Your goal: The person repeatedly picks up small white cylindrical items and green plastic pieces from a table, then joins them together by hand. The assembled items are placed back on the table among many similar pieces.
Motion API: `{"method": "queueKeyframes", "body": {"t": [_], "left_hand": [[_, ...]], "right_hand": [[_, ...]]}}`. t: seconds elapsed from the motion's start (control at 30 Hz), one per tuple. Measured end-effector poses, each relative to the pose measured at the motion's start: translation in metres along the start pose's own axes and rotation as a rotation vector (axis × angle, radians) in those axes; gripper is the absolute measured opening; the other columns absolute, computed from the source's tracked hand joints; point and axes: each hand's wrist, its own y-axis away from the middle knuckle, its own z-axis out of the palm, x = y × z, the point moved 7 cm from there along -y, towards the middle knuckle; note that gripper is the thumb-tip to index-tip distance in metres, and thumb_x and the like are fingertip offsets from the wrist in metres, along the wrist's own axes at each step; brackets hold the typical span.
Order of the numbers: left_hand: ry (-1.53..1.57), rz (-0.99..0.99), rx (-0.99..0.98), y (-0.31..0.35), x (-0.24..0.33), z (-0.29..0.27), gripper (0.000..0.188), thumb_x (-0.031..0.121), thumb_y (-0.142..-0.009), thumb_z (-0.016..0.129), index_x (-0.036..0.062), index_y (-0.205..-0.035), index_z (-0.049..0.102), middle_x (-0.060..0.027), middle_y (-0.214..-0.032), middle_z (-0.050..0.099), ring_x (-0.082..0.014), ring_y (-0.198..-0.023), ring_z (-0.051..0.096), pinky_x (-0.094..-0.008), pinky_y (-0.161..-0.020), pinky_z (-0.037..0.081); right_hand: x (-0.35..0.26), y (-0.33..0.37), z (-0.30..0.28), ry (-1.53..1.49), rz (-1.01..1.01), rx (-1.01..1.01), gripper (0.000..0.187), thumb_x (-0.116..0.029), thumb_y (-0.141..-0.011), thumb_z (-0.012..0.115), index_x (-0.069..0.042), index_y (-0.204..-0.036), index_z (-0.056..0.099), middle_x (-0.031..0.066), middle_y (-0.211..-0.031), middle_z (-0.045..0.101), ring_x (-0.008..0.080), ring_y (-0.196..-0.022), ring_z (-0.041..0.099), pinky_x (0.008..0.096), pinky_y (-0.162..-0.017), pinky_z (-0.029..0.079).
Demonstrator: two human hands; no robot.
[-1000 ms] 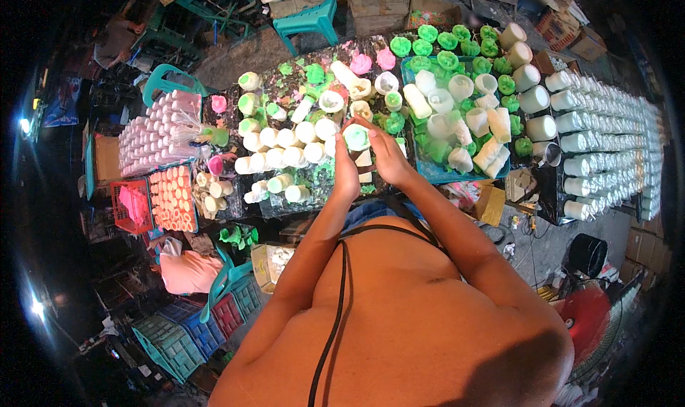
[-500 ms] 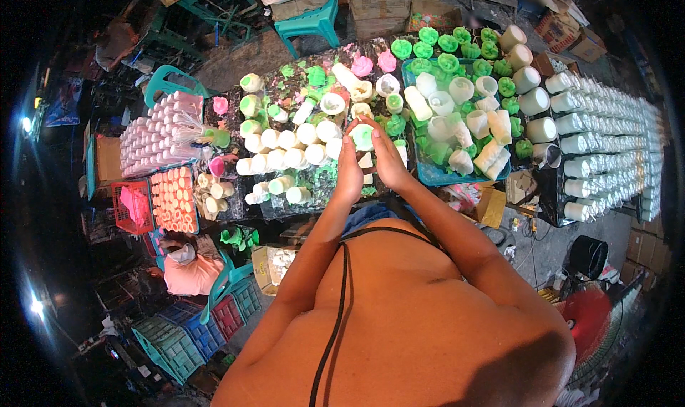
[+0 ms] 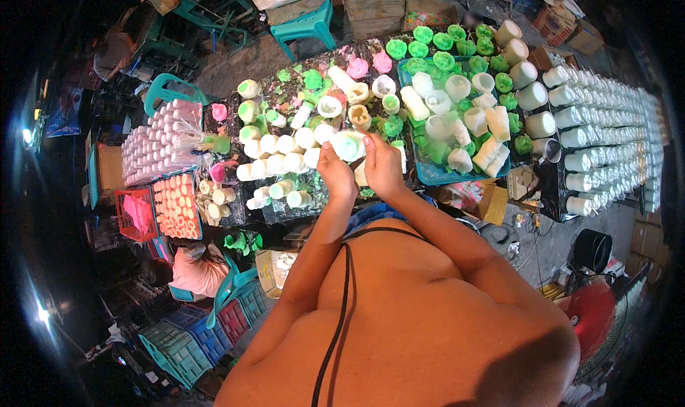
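Note:
Between my two hands, above the near edge of the table, is a white cylinder with a pale green end (image 3: 349, 148), which looks waxy. My left hand (image 3: 338, 173) grips its left side, the thumb along it. On its right side my right hand (image 3: 383, 167) is closed around it, thumb up. Just beyond my right hand stands a cream mold-like cup (image 3: 359, 115) with a hollow top. Rows of short white cylinders (image 3: 286, 142) lie to the left of my hands. Nearest on the right is a blue tray (image 3: 432, 171) of white and green pieces.
Green flower-shaped pieces (image 3: 444, 42) line the far right, beside large white cylinders (image 3: 531, 97) and rows of plastic-wrapped white ones (image 3: 578, 139). Pink-white cylinders (image 3: 157, 139) and a red crate (image 3: 134, 214) are at left. A seated person (image 3: 200, 270) is at lower left; a fan (image 3: 591, 321) stands at lower right.
My hands, earlier pressed flat around the piece with fingers stretched forward, now curl around its sides. The cylinder has tipped sideways and come a little nearer. The seated person has shifted slightly.

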Motion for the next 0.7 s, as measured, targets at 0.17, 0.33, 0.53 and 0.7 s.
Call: {"method": "queueKeyframes", "body": {"t": [0.17,0.33,0.53,0.7], "left_hand": [[0.109,-0.040,-0.045,-0.015,-0.023,-0.007,0.040,0.029,-0.113,0.035,-0.0027,-0.121,0.059,-0.0145,-0.110,0.069,-0.0240,-0.096,0.070,-0.0381,-0.083,0.060],[0.099,-0.075,-0.093,-0.014,-0.042,-0.003,0.042,0.029,-0.113,0.035,-0.0058,-0.121,0.058,-0.0166,-0.113,0.068,-0.0264,-0.099,0.070,-0.0405,-0.088,0.058],[0.196,-0.172,-0.232,-0.023,-0.065,-0.007,0.048,0.030,-0.113,0.032,-0.0096,-0.128,0.054,-0.0208,-0.120,0.068,-0.0312,-0.105,0.070,-0.0436,-0.091,0.058],[0.139,-0.340,-0.294,-0.026,-0.067,-0.002,0.055,0.039,-0.111,0.037,-0.0091,-0.129,0.055,-0.0217,-0.117,0.069,-0.0302,-0.099,0.072,-0.0419,-0.085,0.060]], "right_hand": [[0.016,0.003,-0.004,0.041,0.142,0.072,0.027,-0.018,-0.105,0.050,0.003,-0.099,0.065,0.0303,-0.080,0.064,0.0485,-0.075,0.065,0.0526,-0.064,0.049],[0.087,0.009,0.024,-0.349,0.470,0.080,0.036,-0.026,-0.108,0.048,0.003,-0.094,0.064,0.0146,-0.076,0.066,0.0264,-0.069,0.061,0.0410,-0.066,0.047],[0.112,0.011,0.038,-0.760,0.724,0.097,0.034,-0.027,-0.111,0.045,-0.001,-0.101,0.066,0.0047,-0.088,0.065,0.0132,-0.076,0.058,0.0321,-0.073,0.048],[0.112,0.007,0.044,-1.005,0.816,0.147,0.033,-0.029,-0.111,0.047,-0.003,-0.097,0.062,0.0030,-0.082,0.061,0.0157,-0.074,0.056,0.0333,-0.073,0.047]]}}
